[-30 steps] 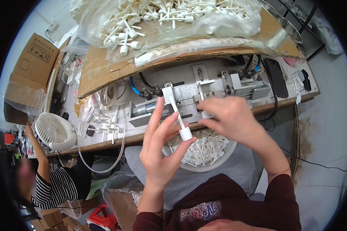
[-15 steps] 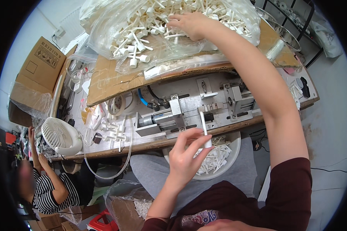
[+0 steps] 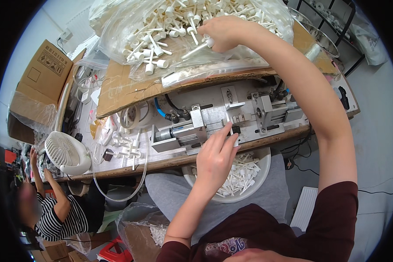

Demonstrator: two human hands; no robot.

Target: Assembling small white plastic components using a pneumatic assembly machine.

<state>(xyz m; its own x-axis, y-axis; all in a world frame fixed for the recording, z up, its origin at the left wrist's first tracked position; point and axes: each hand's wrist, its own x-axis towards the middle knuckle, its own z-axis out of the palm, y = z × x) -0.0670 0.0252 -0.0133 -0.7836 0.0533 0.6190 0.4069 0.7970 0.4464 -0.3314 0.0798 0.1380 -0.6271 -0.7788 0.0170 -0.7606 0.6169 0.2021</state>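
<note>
My left hand (image 3: 215, 158) is closed on a white plastic stick (image 3: 236, 142) at the front of a small metal clamping machine (image 3: 198, 122). The fingers partly cover the stick, and its far end lies by the holder in the middle of the machine. Beyond the machine, my right hand (image 3: 223, 34) reaches into a heap of white plastic stems with cup-shaped ends (image 3: 159, 32). Its fingers are closed on one white cup-ended stem (image 3: 195, 51), which points down and left. The fingertips are partly hidden.
The heap lies in clear plastic on a cardboard sheet (image 3: 118, 94) above the machine. A basin (image 3: 266, 174) of white pieces sits below the bench edge. To the left are a white fan (image 3: 67, 153), a clear hose (image 3: 118, 200) and a person in a striped shirt (image 3: 61, 218).
My left hand has moved forward, bringing the white stick to the machine's holder. My right hand has shifted slightly right and toward me, and a cup-ended stem now shows in its fingers.
</note>
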